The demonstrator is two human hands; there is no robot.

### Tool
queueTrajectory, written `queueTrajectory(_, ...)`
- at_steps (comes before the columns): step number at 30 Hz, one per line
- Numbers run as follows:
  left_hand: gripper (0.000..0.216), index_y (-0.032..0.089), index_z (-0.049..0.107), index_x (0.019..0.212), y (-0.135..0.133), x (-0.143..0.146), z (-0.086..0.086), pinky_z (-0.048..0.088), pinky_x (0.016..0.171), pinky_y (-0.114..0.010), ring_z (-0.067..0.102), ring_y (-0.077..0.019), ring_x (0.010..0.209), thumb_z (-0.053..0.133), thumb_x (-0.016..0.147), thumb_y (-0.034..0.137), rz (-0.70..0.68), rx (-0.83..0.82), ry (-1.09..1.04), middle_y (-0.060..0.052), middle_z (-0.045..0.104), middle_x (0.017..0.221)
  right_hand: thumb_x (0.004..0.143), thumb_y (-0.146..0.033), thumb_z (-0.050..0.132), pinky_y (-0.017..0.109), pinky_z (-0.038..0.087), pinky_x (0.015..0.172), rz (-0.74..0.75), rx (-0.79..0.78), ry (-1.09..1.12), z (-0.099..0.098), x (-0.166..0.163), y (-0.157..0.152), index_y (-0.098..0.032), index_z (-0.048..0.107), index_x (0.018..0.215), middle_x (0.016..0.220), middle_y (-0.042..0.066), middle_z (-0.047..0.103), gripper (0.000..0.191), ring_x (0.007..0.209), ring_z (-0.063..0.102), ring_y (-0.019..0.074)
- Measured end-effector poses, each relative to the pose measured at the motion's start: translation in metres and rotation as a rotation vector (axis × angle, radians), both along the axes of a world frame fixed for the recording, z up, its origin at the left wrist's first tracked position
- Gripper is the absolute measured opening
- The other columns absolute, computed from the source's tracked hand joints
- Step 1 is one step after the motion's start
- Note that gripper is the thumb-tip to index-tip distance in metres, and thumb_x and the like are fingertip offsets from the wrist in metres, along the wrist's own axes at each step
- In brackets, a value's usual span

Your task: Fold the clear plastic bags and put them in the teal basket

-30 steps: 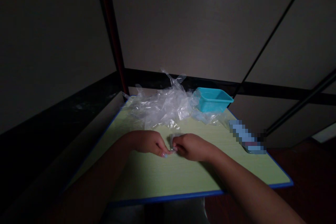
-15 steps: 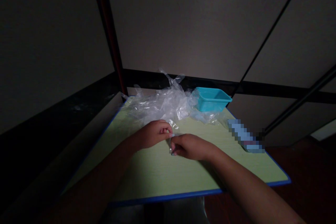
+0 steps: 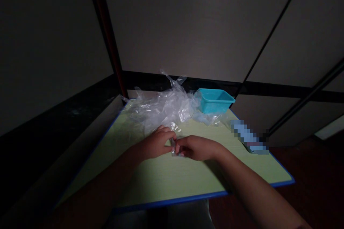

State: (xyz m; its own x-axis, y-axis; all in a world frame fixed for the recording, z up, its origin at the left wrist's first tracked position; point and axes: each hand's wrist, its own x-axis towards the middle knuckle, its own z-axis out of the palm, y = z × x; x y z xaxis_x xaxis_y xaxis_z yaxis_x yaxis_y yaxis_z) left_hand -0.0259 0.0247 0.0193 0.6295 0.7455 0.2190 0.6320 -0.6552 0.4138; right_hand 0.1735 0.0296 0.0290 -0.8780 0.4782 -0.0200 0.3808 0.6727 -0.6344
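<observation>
My right hand (image 3: 197, 147) has its fingers curled and pinched on a small clear plastic piece (image 3: 173, 152), perhaps a little bag; its exact kind is unclear. Facing it, my left hand (image 3: 158, 143) bends its thumb and forefinger about the left edge of the same piece, the two tips slightly apart. Both hands are close together just above the yellow-green table (image 3: 166, 182). Behind them spreads a heap of crumpled clear plastic bags (image 3: 166, 107). My right fingers hide part of the small piece.
A turquoise plastic basket (image 3: 216, 107) stands at the back right, against the loose plastic. A pixelated bluish object (image 3: 248, 137) lies along the table's right edge. Blue trim (image 3: 172, 204) borders the table, and panelled walls rise behind and to the left.
My left thumb has moved down and away from its forefinger, so the pinch is wider. More of the small clear plastic shows below my fingers. The view has shifted slightly.
</observation>
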Motion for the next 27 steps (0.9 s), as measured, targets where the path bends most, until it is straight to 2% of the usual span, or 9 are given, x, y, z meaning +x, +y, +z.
queueTrajectory(6, 0.023, 0.022, 0.059, 0.089, 0.000, 0.000, -0.002, 0.034, 0.078, -0.026, 0.043, -0.0202, 0.092, 0.068, 0.070, 0.033, 0.048, -0.012, 0.044, -0.001, 0.052, 0.089, 0.074, -0.003, 0.047, 0.022, 0.040, 0.067, 0.040, -0.037, -0.009, 0.002, 0.002, 0.004, -0.014, 0.061, 0.088, 0.084, 0.002, 0.060, 0.023, 0.072, 0.052, 0.0111)
queueTrajectory(12, 0.032, 0.025, 0.058, 0.093, 0.001, 0.001, -0.003, 0.033, 0.077, -0.026, 0.042, -0.0209, 0.094, 0.071, 0.065, 0.036, 0.107, -0.021, 0.111, 0.000, 0.052, 0.093, 0.070, 0.005, 0.041, 0.019, 0.039, 0.061, 0.054, -0.210, -0.041, 0.010, 0.006, 0.006, -0.014, 0.060, 0.093, 0.074, -0.001, 0.055, 0.036, 0.064, 0.049, 0.0079)
queueTrajectory(14, 0.036, 0.026, 0.057, 0.094, 0.002, 0.001, -0.005, 0.033, 0.077, -0.026, 0.042, -0.0209, 0.094, 0.072, 0.063, 0.037, 0.110, -0.020, 0.125, 0.000, 0.051, 0.093, 0.070, 0.005, 0.041, 0.018, 0.038, 0.060, 0.029, -0.220, -0.024, 0.012, 0.010, 0.009, -0.014, 0.060, 0.093, 0.072, -0.002, 0.054, 0.036, 0.062, 0.048, 0.0073)
queueTrajectory(17, 0.039, 0.028, 0.056, 0.096, 0.003, -0.001, -0.006, 0.033, 0.078, -0.026, 0.042, -0.0207, 0.094, 0.073, 0.062, 0.038, 0.099, -0.026, 0.134, 0.001, 0.050, 0.094, 0.072, -0.003, 0.049, 0.019, 0.037, 0.060, -0.077, -0.092, -0.009, 0.011, 0.015, 0.016, -0.014, 0.059, 0.086, 0.072, -0.001, 0.056, 0.020, 0.064, 0.048, 0.0085)
queueTrajectory(20, 0.043, 0.027, 0.055, 0.096, 0.003, -0.002, -0.006, 0.033, 0.078, -0.026, 0.041, -0.0211, 0.095, 0.074, 0.059, 0.039, 0.096, -0.026, 0.139, 0.001, 0.050, 0.096, 0.070, -0.013, 0.059, 0.020, 0.034, 0.057, -0.185, 0.066, -0.083, 0.007, 0.017, 0.021, -0.014, 0.059, 0.080, 0.070, -0.001, 0.058, 0.010, 0.061, 0.047, 0.0095)
queueTrajectory(23, 0.046, 0.026, 0.055, 0.095, 0.003, -0.002, -0.005, 0.033, 0.079, -0.027, 0.041, -0.0218, 0.096, 0.076, 0.056, 0.042, 0.101, -0.020, 0.142, 0.000, 0.050, 0.096, 0.067, -0.024, 0.067, 0.021, 0.029, 0.052, -0.256, 0.192, -0.179, 0.004, 0.014, 0.021, -0.014, 0.059, 0.076, 0.065, -0.001, 0.056, 0.015, 0.056, 0.043, 0.0095)
queueTrajectory(27, 0.048, 0.026, 0.055, 0.095, 0.001, 0.000, -0.002, 0.034, 0.080, -0.028, 0.042, -0.0221, 0.096, 0.077, 0.055, 0.041, 0.119, -0.023, 0.148, -0.001, 0.051, 0.097, 0.062, -0.032, 0.073, 0.021, 0.031, 0.056, -0.209, 0.222, -0.170, 0.000, 0.010, 0.021, -0.014, 0.060, 0.076, 0.072, 0.001, 0.058, 0.026, 0.063, 0.046, 0.0111)
